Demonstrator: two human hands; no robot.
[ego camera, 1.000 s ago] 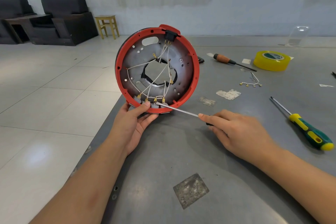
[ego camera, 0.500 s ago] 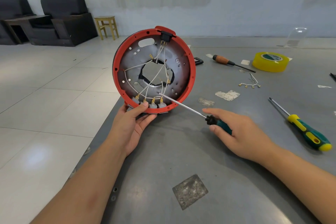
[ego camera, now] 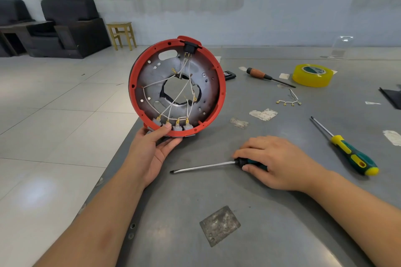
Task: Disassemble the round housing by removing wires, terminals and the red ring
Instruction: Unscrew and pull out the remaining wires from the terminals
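The round housing (ego camera: 149, 80) stands on edge at the table's left side, its open face toward me. A red ring (ego camera: 221, 93) runs around its rim. White wires (ego camera: 156, 81) with brass terminals cross the metal plate to several grey blocks (ego camera: 183, 126) at the bottom and a black socket (ego camera: 189, 46) at the top. My left hand (ego camera: 152, 149) grips the housing's bottom edge, thumb on the ring. My right hand (ego camera: 275, 162) lies on the table, fingers curled over the handle of a green screwdriver (ego camera: 201, 167) that lies flat, tip pointing left.
On the grey table (ego camera: 217, 191): a second green-yellow screwdriver (ego camera: 349, 151) at right, a wooden-handled screwdriver (ego camera: 260, 75), a yellow tape roll (ego camera: 312, 75), a loose wire piece with terminals (ego camera: 288, 102), tape scraps. The table's left edge drops to a tiled floor.
My right hand drew the screwdriver out of the housing and lowered it flat onto the table. The housing tilted slightly in my left hand.
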